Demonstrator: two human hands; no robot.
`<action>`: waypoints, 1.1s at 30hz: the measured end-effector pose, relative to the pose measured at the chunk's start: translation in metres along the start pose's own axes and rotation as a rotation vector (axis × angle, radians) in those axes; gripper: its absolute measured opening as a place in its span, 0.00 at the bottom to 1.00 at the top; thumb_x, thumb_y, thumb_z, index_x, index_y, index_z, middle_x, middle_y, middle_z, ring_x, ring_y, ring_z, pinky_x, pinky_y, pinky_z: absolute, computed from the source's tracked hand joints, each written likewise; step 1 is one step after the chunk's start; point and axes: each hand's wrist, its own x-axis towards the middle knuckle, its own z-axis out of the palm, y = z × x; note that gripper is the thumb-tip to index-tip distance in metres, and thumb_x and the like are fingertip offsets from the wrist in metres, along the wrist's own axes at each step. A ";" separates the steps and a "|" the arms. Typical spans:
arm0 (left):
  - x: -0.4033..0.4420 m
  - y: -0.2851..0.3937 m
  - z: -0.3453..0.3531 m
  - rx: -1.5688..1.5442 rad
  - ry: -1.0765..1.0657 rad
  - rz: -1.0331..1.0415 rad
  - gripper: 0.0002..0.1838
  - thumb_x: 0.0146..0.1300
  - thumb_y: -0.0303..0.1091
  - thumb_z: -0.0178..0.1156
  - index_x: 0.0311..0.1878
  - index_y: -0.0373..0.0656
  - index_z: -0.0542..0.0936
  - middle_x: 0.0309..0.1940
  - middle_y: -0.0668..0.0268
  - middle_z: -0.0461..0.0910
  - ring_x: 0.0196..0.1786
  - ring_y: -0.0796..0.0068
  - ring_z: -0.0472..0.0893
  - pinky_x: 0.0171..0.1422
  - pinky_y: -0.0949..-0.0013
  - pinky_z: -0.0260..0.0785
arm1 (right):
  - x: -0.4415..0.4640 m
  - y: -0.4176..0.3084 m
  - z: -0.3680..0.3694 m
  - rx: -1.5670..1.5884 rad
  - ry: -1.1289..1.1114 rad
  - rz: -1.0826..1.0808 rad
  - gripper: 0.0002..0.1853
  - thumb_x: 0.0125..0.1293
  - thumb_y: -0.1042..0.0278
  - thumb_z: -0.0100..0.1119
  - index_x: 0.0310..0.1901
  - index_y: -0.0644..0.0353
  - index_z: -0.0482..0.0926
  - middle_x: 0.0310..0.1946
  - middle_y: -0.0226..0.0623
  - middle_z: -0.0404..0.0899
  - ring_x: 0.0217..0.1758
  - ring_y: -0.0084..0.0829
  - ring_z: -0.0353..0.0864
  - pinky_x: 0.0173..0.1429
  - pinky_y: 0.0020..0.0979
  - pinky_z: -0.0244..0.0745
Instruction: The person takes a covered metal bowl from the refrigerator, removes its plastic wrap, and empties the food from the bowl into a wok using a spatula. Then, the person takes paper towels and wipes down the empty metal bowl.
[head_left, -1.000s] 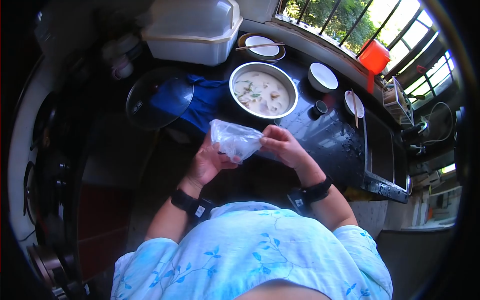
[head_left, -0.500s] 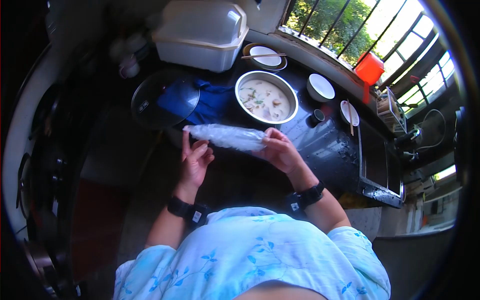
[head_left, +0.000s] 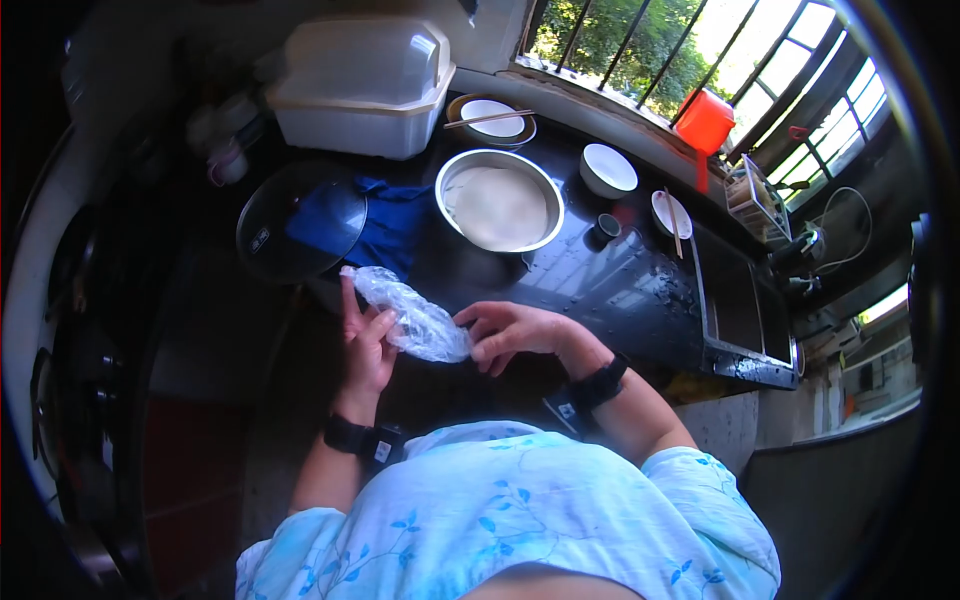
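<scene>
1. Clear plastic (head_left: pixel 415 318), crumpled, hangs left of the frame's centre, between both hands.
2. Left hand (head_left: pixel 366 352): index finger stretched up at the plastic's upper-left end, thumb and lower fingers clamped on its near edge.
3. Right hand (head_left: pixel 515 333): fingers curled at its lower-right end; whether they grip, I cannot tell.
4. Upper centre: round metal pot (head_left: pixel 510 248), pale contents.

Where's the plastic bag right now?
In the head view, the bag is left of centre, in the left hand, the right hand by its lower end, below the blue cloth.
</scene>
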 end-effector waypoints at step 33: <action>0.025 -0.030 -0.011 -0.109 -0.214 -0.333 0.14 0.60 0.28 0.52 0.50 0.42 0.68 0.40 0.62 0.77 0.45 0.69 0.77 0.51 0.63 0.70 | 0.030 -0.001 -0.032 0.721 0.558 -0.497 0.11 0.62 0.60 0.53 0.31 0.59 0.69 0.29 0.32 0.74 0.32 0.25 0.76 0.38 0.29 0.73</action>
